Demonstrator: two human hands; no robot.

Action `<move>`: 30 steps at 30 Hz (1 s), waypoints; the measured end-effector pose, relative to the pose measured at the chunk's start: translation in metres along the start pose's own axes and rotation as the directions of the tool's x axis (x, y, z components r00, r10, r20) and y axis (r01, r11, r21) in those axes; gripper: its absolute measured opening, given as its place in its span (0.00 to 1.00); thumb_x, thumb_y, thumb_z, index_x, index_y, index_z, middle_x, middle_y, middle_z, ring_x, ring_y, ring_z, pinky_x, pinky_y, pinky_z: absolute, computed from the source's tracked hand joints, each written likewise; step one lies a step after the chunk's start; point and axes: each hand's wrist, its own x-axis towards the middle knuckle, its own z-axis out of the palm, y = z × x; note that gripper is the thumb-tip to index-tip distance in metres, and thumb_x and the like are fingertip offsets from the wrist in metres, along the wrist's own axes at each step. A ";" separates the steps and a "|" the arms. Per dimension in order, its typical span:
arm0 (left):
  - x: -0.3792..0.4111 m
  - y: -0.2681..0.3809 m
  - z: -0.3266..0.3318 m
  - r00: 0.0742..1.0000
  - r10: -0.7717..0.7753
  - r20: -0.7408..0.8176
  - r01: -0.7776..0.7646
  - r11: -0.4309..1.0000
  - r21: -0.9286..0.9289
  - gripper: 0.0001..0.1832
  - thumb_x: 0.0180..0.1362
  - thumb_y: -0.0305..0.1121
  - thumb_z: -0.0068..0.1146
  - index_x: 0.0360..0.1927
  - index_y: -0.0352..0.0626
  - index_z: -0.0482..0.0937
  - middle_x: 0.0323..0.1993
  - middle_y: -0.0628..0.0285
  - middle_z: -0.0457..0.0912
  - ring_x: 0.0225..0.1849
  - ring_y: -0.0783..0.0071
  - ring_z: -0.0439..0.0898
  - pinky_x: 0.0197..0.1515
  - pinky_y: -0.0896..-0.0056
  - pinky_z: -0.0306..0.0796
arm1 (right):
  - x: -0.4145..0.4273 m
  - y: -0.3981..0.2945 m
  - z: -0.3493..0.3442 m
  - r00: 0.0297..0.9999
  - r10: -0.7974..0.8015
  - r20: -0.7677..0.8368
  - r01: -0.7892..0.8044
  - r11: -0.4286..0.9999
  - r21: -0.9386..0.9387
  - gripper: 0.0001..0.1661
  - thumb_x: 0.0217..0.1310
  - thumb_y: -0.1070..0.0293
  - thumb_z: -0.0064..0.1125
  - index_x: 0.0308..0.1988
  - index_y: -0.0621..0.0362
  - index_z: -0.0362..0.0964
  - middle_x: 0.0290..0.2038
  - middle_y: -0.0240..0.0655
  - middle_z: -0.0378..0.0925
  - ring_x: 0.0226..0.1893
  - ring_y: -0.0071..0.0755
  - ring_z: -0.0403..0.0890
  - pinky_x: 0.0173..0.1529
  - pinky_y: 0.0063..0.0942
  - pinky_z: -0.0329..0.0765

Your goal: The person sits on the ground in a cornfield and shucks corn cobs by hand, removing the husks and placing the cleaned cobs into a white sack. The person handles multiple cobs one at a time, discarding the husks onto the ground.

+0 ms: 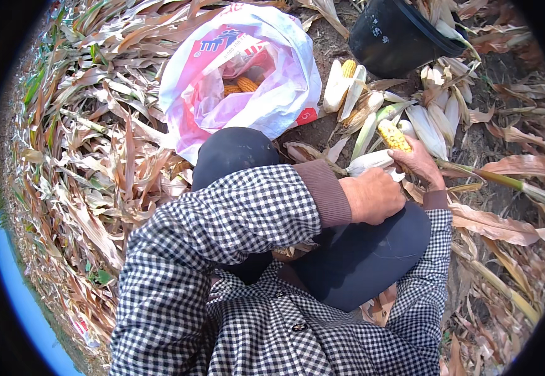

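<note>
My right hand (418,162) is wrapped around an ear of corn (393,136) whose yellow kernels are bare at the upper end. Just to its left, my left hand (375,196) is closed in a fist over the knee, with pale corn husk (397,175) at its fingers; its fingertips are hidden. Beyond the hands, several ears in pale husks (425,127) lie on the ground. One partly husked ear (348,68) shows orange kernels. An open white and pink woven sack (296,61) stands in front of my knees, with orange ears of corn (246,85) inside.
A black plastic bucket (390,40) leans at the upper right, with husks at its mouth. Dry corn leaves and stalks (98,155) cover the ground on the left. A thick stalk (498,178) lies to the right of my hands. My bent knees (235,150) are close to the sack.
</note>
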 end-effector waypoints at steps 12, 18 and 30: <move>0.021 -0.021 0.029 0.925 -0.055 -0.375 0.050 0.998 -0.022 0.11 0.51 0.29 0.55 0.37 0.41 0.83 0.36 0.53 0.83 0.40 0.61 0.82 0.41 0.60 0.75 | -0.015 -0.228 0.085 0.492 -0.861 0.128 0.622 0.245 -0.743 0.22 0.57 0.69 0.57 0.52 0.65 0.69 0.45 0.46 0.77 0.37 0.46 0.81 0.41 0.32 0.79; 0.017 -0.011 -0.027 0.966 -0.027 0.256 0.012 0.998 0.061 0.11 0.55 0.34 0.54 0.37 0.44 0.84 0.37 0.57 0.84 0.41 0.64 0.83 0.41 0.63 0.75 | -0.146 -0.226 0.103 0.374 -0.913 0.163 0.925 0.380 0.003 0.05 0.50 0.78 0.55 0.27 0.66 0.77 0.23 0.39 0.80 0.19 0.24 0.80 0.23 0.21 0.78; 0.021 -0.013 -0.004 0.999 -0.009 0.035 0.007 0.998 0.064 0.07 0.50 0.31 0.54 0.27 0.41 0.82 0.27 0.57 0.83 0.34 0.62 0.83 0.35 0.63 0.76 | -0.141 -0.195 0.126 0.306 -0.900 0.312 0.939 0.340 0.061 0.07 0.54 0.76 0.53 0.29 0.66 0.77 0.23 0.37 0.80 0.18 0.23 0.80 0.22 0.20 0.78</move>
